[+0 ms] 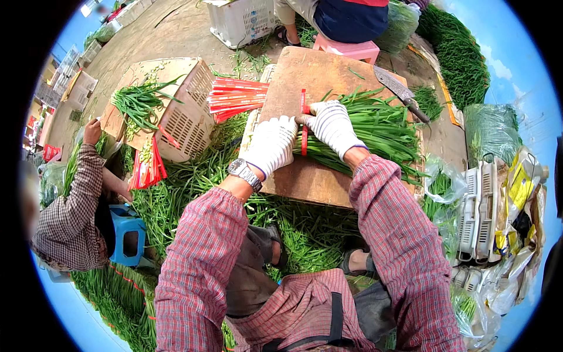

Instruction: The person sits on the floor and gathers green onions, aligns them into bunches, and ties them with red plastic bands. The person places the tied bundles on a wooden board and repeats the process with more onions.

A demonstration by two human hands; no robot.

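A bundle of green garlic chives (382,127) lies across a wooden board (290,66). A red tie strip (304,143) passes around its left end, with one end of the strip sticking up. My left hand (275,138), in a striped white glove, rests at the bundle's cut end; its fingertips are close to the strip. My right hand (332,125), gloved the same way, lies on top of the bundle and pinches the strip between thumb and finger. A cleaver (393,83) lies at the board's upper right edge. Red strips (239,97) are fanned out at the board's left edge.
Loose chives (308,237) cover the ground around my feet. At left, a co-worker's arm (74,189) is beside a crate (189,110) bearing chives, near a blue stool (127,233). Another person sits on a pink stool (347,47) ahead. White crates (477,207) and plastic bags stand at right.
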